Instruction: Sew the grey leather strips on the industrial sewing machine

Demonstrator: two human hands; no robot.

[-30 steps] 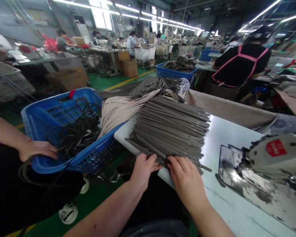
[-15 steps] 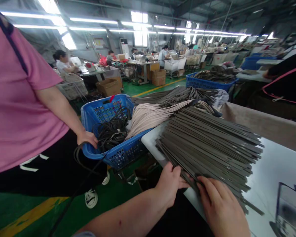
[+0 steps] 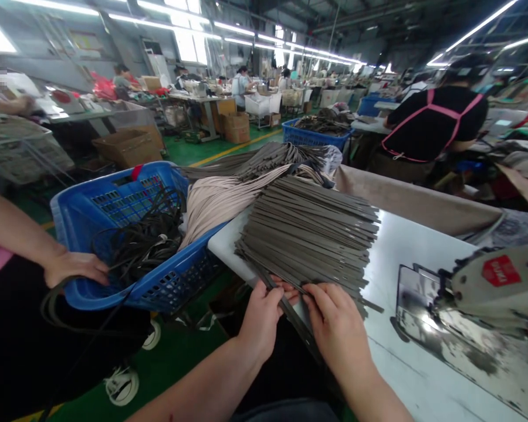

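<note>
Dark grey-green flat fabric strips (image 3: 312, 228) lie side by side in a wide pile on the white tabletop. At the pile's near edge my left hand (image 3: 260, 316) is closed, thumb on top, around a dark strip (image 3: 297, 321) that slants down past the table edge. My right hand (image 3: 338, 325) is beside it, its fingers curled and pinched on the near strips. The undersides of the fingers are partly hidden, so how many strips each hand grips is unclear.
A sewing machine (image 3: 497, 293) stands right on the white table (image 3: 422, 369). At left is a blue basket (image 3: 180, 281) with dark cords and beige strips (image 3: 215, 205); another person's hand (image 3: 77, 266) holds its rim. Another worker (image 3: 440, 120) sits behind.
The view has turned right, bringing the sewing machine into sight. The dark strip in my left hand now slants away from the pile, toward me. The other person's hand stays on the basket.
</note>
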